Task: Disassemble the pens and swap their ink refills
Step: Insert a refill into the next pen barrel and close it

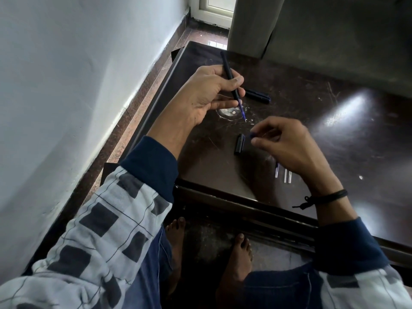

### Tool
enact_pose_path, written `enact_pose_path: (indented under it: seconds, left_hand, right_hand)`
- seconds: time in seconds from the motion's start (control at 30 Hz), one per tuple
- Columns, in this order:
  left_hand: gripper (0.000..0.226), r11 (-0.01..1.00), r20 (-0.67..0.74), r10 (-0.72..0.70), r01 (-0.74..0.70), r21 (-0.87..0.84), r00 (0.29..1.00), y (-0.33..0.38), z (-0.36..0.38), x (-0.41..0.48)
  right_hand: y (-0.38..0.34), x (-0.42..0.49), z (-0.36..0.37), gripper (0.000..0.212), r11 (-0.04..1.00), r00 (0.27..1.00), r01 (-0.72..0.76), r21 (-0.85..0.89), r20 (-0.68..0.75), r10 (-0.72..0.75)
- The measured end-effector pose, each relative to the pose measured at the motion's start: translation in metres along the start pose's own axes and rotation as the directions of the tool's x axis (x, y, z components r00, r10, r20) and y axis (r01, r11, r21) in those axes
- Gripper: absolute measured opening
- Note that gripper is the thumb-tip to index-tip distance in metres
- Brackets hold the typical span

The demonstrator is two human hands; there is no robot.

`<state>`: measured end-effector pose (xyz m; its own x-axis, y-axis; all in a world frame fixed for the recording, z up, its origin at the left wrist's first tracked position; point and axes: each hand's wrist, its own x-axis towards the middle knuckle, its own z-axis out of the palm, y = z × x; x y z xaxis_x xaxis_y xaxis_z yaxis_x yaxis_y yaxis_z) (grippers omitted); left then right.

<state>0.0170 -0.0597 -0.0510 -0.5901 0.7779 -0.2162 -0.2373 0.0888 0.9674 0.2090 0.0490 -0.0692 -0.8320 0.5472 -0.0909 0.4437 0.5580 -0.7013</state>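
Observation:
My left hand grips a black pen barrel above the dark table; a blue refill sticks out of its lower end, tip pointing down toward the table. My right hand pinches a small dark blue pen piece between thumb and fingers. A black cap lies on the table just left of that hand. Another dark pen part lies further back. Three thin refills lie on the table, partly hidden under my right hand.
The table's front edge runs close to my lap, and my bare feet show beneath it. A white wall stands at the left. A grey curtain or cloth hangs at the table's far side.

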Motion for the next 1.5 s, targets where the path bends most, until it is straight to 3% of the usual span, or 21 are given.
enact_pose_path:
  seconds: [0.13, 0.3, 0.7, 1.0, 1.17, 1.5]
  left_hand:
    - [0.002, 1.000, 0.005, 0.004, -0.004, 0.008, 1.000, -0.001, 0.001, 0.000]
    - [0.003, 1.000, 0.010, 0.006, -0.006, 0.016, 1.000, -0.002, 0.002, 0.000]
    - [0.004, 1.000, 0.007, 0.009, -0.009, 0.007, 1.000, -0.002, 0.005, -0.002]
    - [0.007, 1.000, 0.028, 0.005, -0.005, -0.002, 1.000, -0.001, 0.008, -0.004]
    - [0.006, 1.000, 0.049, -0.010, 0.010, -0.005, 0.999, -0.001, 0.010, -0.006]
    - [0.010, 1.000, 0.089, -0.025, 0.024, 0.015, 0.996, -0.010, 0.023, -0.004]
  right_hand:
    - [-0.007, -0.002, 0.002, 0.013, 0.968, 0.995, -0.011, 0.252, -0.095, 0.037]
    - [-0.008, -0.001, 0.007, 0.014, 0.944, 0.991, -0.041, 0.327, -0.107, 0.080]
    - [-0.005, 0.001, 0.010, 0.014, 0.941, 0.985, -0.113, 0.319, -0.086, 0.148]
    - [-0.010, -0.002, 0.016, 0.016, 0.950, 0.975, -0.061, 0.306, -0.185, 0.123]
    - [-0.011, -0.003, 0.021, 0.015, 0.989, 0.958, -0.012, 0.149, -0.282, 0.054]
    - [-0.009, -0.001, 0.023, 0.015, 0.980, 0.920, 0.035, 0.198, -0.390, 0.046]
